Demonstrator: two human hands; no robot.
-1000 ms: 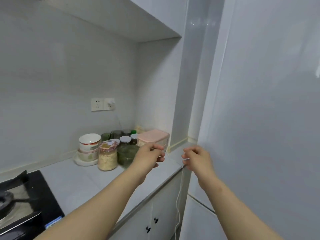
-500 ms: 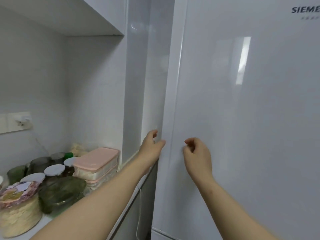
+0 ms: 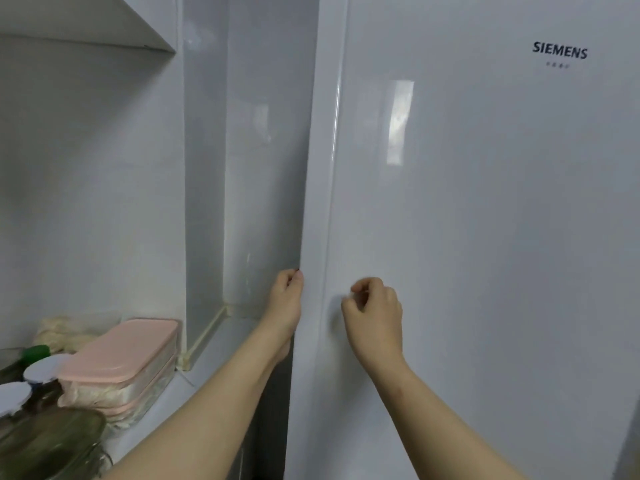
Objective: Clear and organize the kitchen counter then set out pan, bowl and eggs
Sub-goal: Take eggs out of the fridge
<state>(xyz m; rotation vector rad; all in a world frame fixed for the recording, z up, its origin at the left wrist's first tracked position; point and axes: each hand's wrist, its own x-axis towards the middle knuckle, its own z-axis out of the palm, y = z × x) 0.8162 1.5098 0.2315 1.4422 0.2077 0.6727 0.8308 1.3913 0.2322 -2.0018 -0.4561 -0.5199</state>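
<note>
While the head camera faces a white fridge door [image 3: 485, 237] that fills the frame from 12 round to 5 o'clock, the left hand [image 3: 285, 301] sits just below centre at the door's left edge. Its fingers are curled round that edge, with the fingertips partly hidden behind it, so it grips the door. At 3 o'clock from it, just beside but apart, the right hand [image 3: 375, 315] is held against the flat door face. Its fingers are curled into a loose fist, thumb against forefinger, and nothing shows inside it. A dark brand logo [image 3: 559, 51] is printed on the door at 2 o'clock. At 7 o'clock of the frame the pale counter [image 3: 207, 362] runs into a narrow recess between the wall and the fridge. On the counter, at 8 o'clock, stands a clear container with a pink lid [image 3: 121, 351]. At 9 o'clock from the container are jars with white lids [image 3: 45, 367] and a green cap [image 3: 36, 351]. At 6 o'clock from the jars a greenish glass lid [image 3: 52, 434] lies at the frame's bottom corner. A crumpled pale bag [image 3: 59, 332] rests against the wall behind the container. A wall cupboard's underside [image 3: 86, 19] shows at 11 o'clock.
</note>
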